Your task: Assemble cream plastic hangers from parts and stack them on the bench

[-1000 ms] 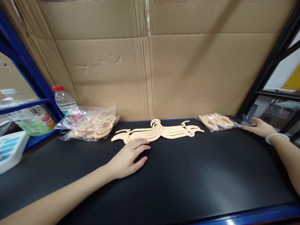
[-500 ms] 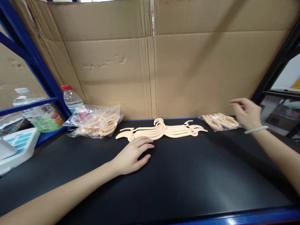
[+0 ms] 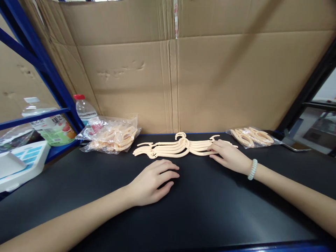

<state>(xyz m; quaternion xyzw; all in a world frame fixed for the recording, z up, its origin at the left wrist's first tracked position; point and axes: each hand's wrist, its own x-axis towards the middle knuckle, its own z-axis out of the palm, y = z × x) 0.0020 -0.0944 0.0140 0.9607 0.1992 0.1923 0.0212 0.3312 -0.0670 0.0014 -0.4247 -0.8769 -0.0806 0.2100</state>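
My right hand (image 3: 231, 157) rests on the right end of the fanned stack of flat cream plastic hangers (image 3: 178, 148) at the far middle of the black desk (image 3: 199, 206), its fingers (image 3: 216, 145) loosely spread over them, not clenched. My left hand (image 3: 152, 182) lies flat and released on the desk, just near of the stack.

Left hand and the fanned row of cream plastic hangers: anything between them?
Only bare black tabletop separates the left hand from the hangers, head view.

A water bottle (image 3: 83, 107) stands by two bagged packs (image 3: 111, 134) (image 3: 254, 137) before cardboard (image 3: 168, 77).
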